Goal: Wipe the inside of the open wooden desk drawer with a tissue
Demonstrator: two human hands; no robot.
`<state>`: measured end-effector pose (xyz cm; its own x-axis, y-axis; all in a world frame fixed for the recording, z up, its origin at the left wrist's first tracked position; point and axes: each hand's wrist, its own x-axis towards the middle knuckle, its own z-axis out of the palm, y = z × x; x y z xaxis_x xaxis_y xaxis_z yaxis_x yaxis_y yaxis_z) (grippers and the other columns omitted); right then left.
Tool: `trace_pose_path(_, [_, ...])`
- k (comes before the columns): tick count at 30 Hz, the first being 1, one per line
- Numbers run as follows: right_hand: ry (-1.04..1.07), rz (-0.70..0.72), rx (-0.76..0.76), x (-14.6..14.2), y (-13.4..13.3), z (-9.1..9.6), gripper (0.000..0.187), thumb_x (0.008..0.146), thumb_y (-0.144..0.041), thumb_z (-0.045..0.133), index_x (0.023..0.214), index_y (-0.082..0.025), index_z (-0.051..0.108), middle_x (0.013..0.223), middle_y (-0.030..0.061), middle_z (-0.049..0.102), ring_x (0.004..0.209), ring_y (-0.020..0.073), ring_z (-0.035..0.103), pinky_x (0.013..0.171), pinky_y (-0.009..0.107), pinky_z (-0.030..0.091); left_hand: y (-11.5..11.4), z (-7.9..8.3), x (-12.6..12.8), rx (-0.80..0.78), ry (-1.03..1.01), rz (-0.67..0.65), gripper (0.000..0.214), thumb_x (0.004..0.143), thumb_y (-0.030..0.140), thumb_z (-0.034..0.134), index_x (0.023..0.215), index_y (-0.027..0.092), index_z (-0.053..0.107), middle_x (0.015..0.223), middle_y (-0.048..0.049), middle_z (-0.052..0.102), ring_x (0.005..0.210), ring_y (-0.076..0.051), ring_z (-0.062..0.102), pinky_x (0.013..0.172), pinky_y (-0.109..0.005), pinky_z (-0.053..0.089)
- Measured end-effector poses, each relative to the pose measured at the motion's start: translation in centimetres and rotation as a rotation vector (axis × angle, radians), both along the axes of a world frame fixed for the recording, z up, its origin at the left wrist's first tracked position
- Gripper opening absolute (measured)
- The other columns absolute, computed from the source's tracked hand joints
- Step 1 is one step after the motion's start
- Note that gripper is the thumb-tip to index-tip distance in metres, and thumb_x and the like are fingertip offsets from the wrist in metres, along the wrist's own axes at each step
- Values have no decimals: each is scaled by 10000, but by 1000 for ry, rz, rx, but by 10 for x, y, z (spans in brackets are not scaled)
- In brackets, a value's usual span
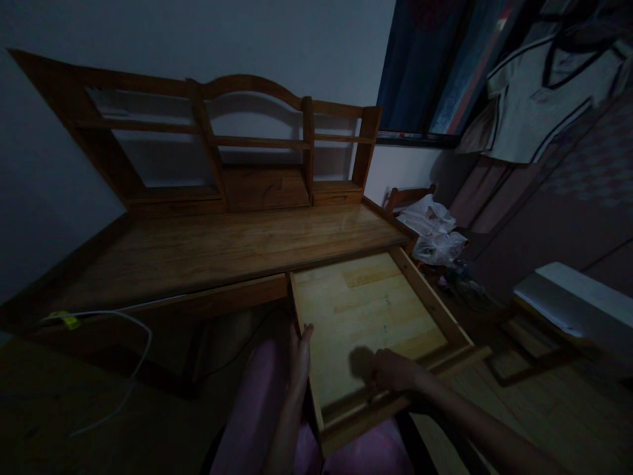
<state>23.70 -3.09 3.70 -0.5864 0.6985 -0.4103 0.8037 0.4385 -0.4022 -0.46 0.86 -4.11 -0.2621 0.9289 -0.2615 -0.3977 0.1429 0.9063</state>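
Drawer [366,316], front toward lap [368,455], long axis unclear

The wooden desk [237,239] carries an arched, shelved hutch [308,152] along its back; over its front left edge hangs a white cable [149,335] bearing, as far as the dimness shows, a yellow tag [72,322].

Single head-worn view, looking forward and down over own lap [260,396], pulled-out drawer [363,323] close below, desk [232,241] beyond, wall [306,39] behind, edges stretched, lower left perhaps too dark to judge.
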Motion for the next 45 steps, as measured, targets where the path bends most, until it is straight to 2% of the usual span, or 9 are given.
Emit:
trace_pose_path(4, [111,60,-155,-28,2,0,166,709,-137,641,807,-189,764,913,29,749,823,191,677,760,272,478,0,0,0,-24,7,7,611,803,420,717,1340,199,529,1292,-153,665,1129,-315,677,956,-444,541])
trace_pose_path(9, [475,-16,-264,-56,-9,-19,372,707,-58,517,907,-206,792,941,6,761,913,169,693,843,250,493,0,0,0,9,13,-13,571,802,429,713,1305,213,547,1311,-133,662,1145,-293,674,960,-405,543])
trace_pose_path(13, [600,-284,-89,-67,-6,-20,324,745,-108,541,932,-195,790,999,29,771,909,201,702,857,289,509,0,0,-1,-6,41,5,567,787,418,726,1289,213,557,1297,-134,669,1192,-301,650,989,-407,524])
trace_pose_path(18, [600,-645,281,-62,20,11,377,956,-314,447,1180,-178,717,1074,117,763,940,260,710,853,351,518,-3,7,1,0,52,4,547,812,425,692,1298,219,546,1265,-135,677,1124,-310,674,972,-433,523])
trace_pose_path(21, [598,-540,256,-70,20,12,380,909,-224,481,1215,-189,703,1074,112,765,969,256,712,882,339,511,-4,8,1,26,54,4,542,804,424,696,1281,209,554,1252,-137,678,1137,-316,666,969,-428,519])
trace_pose_path(25, [653,-305,64,-95,0,-13,383,801,-89,475,1051,-183,750,1068,72,765,981,229,704,910,313,496,-2,6,1,31,58,32,527,789,408,699,1251,196,561,1233,-137,680,1147,-311,657,991,-426,503])
trace_pose_path(31, [612,-296,-62,-116,-18,-20,401,729,-67,528,1094,-151,674,1060,77,741,922,214,692,797,267,492,-1,6,2,20,67,45,509,785,396,705,1238,203,575,1192,-121,694,1103,-299,671,965,-420,520])
trace_pose_path(39, [437,-234,-58,-112,-27,-18,567,682,-26,506,1219,-167,619,1084,93,727,950,228,686,803,269,475,-1,2,1,10,48,27,537,799,400,714,1282,213,570,1236,-117,691,1181,-307,648,983,-420,525])
trace_pose_path(45, [506,-30,-83,-94,-27,-40,454,611,-8,517,997,-180,683,1143,76,686,1016,214,653,880,278,480,0,-4,0,-16,35,30,578,795,403,723,1316,212,563,1227,-115,701,1159,-308,661,985,-423,525])
